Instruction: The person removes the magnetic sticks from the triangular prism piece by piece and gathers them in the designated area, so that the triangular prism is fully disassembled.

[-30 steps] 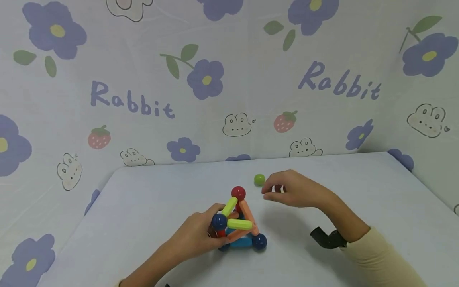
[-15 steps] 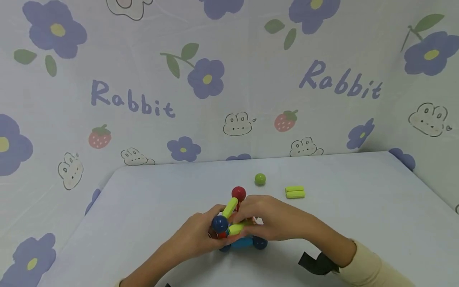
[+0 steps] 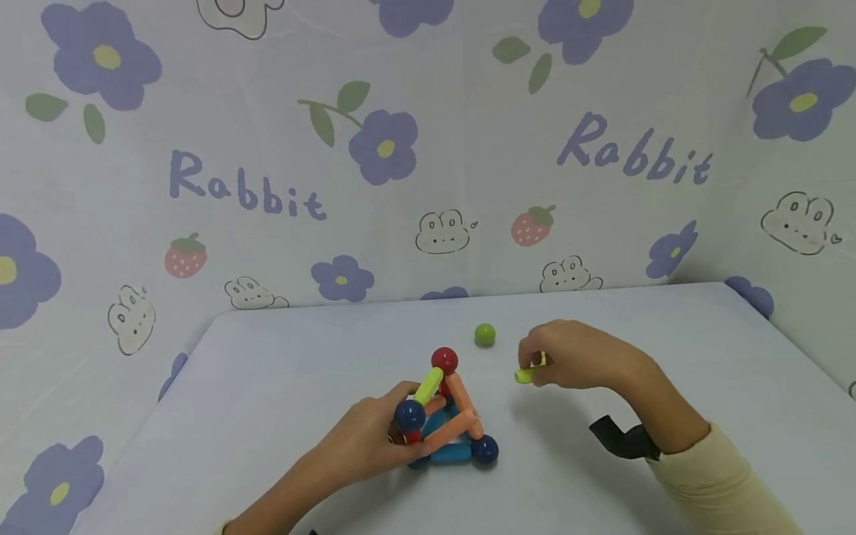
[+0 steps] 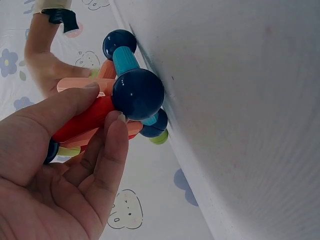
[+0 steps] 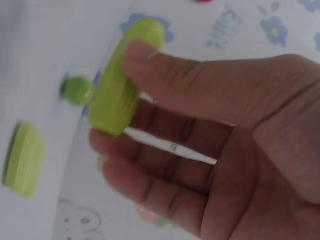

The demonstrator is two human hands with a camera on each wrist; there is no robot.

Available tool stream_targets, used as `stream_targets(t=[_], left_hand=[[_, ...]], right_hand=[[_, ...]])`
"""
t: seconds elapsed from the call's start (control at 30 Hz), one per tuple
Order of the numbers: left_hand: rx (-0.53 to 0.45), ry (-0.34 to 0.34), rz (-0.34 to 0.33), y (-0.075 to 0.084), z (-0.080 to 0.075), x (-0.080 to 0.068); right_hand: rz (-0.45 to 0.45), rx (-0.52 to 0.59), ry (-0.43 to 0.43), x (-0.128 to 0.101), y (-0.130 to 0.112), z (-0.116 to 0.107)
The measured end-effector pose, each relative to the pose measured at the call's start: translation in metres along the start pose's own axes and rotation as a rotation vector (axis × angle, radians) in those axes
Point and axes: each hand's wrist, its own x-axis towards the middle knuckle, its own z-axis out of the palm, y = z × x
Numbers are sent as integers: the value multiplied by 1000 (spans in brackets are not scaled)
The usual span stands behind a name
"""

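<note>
A toy frame of magnetic rods and balls stands on the table, with a red ball (image 3: 444, 360) on top and dark blue balls (image 3: 484, 450) at its corners. Orange rods (image 3: 449, 431), light blue rods (image 3: 449, 452) and one slanted yellow-green rod (image 3: 429, 386) join them. My left hand (image 3: 366, 435) grips the frame's left side; in the left wrist view thumb and fingers pinch a red rod (image 4: 85, 119) beside a dark blue ball (image 4: 138, 95). My right hand (image 3: 578, 357), right of the frame and above the table, pinches a loose yellow-green rod (image 5: 120, 82) between thumb and fingers.
A green ball (image 3: 485, 334) lies on the table behind the frame. Further yellow-green rod material (image 5: 24, 159) lies on the table near my right hand, largely hidden in the head view. A patterned cloth (image 3: 428, 186) hangs behind the table.
My right hand went to the frame, took hold of its level yellow-green rod and moved away rightward with it. That rod is off the frame now. My left hand kept its grip.
</note>
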Motion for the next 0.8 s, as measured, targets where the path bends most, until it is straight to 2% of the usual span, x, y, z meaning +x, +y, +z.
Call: stream_targets(t=[0.13, 0.23, 0.47, 0.8], left_hand=[[-2, -1, -6, 0, 0, 0], [-4, -1, -8, 1, 0, 0], [-10, 1, 10, 1, 0, -1], [-12, -1, -1, 0, 0, -1]], right_hand=[[103, -51, -50, 4, 23, 3], [141, -80, -66, 8, 36, 9], [160, -144, -57, 16, 56, 22], [164, -162, -7, 20, 63, 23]])
